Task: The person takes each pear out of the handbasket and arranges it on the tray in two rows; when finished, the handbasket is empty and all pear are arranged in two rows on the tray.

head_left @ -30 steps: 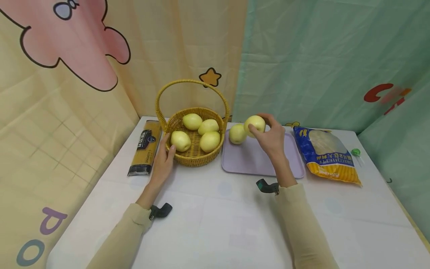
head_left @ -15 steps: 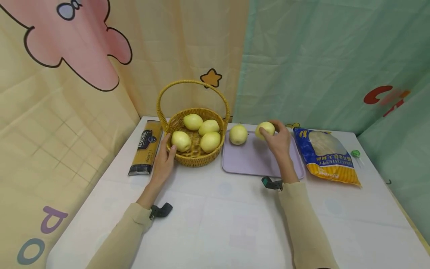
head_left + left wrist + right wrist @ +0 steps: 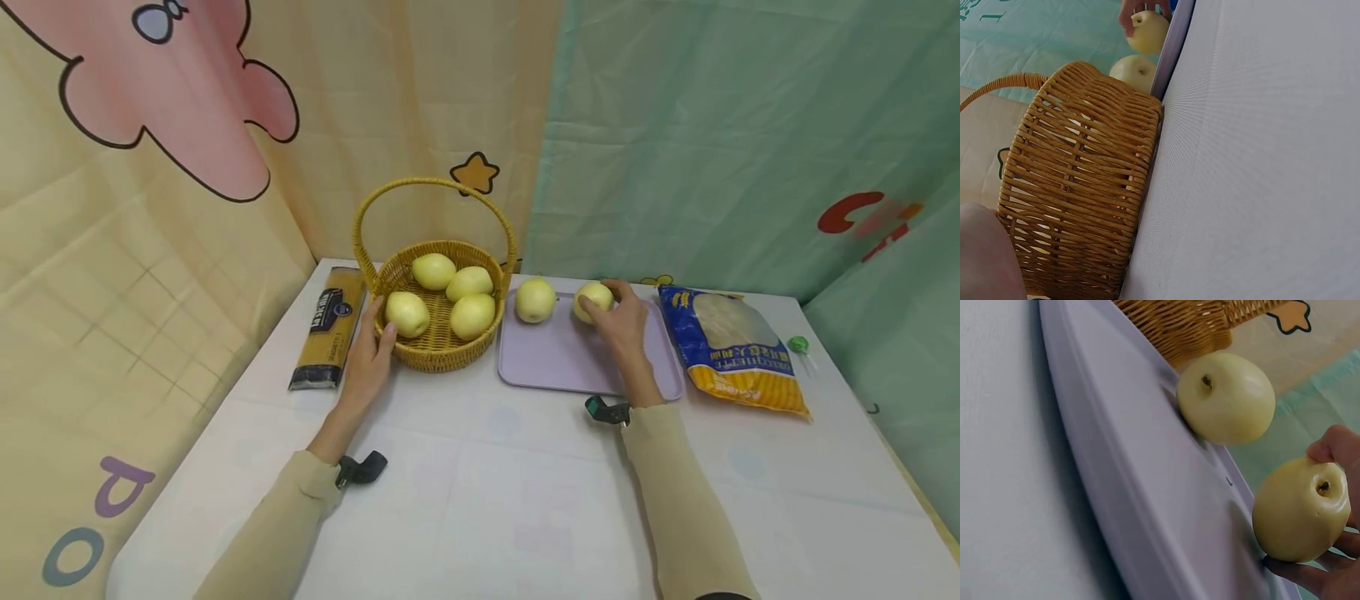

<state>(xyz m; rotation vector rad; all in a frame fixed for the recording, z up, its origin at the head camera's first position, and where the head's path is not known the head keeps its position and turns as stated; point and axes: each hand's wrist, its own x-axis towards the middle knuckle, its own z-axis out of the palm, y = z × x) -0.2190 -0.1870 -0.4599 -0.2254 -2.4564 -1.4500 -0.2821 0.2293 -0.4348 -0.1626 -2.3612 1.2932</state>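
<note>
My right hand [image 3: 622,323] pinches a pale yellow-green apple [image 3: 592,302] between thumb and fingers, low over the back of the lilac tray [image 3: 555,367]. Seen from the right wrist, the stem hollow of this apple [image 3: 1297,509] faces the camera. Another apple [image 3: 536,300] sits on the tray just left of it. At the left side of the wicker basket [image 3: 438,360] my left hand [image 3: 365,358] rests with fingers extended along the wall and the thumb at the rim. Several apples [image 3: 472,317] lie inside the basket. In the left wrist view, the basket wall [image 3: 1079,181] hides most of them.
A spaghetti pack [image 3: 326,333] lies left of the basket. To the right of the tray is a blue and yellow pasta bag [image 3: 738,350], with a green lollipop [image 3: 798,343] beyond it. The basket's tall handle [image 3: 431,181] arches upward. Printed curtains [image 3: 675,150] hang behind the table.
My right hand has moved right and down with its apple, from beside the other apple to low over the tray's back right. The left hand stays at the basket.
</note>
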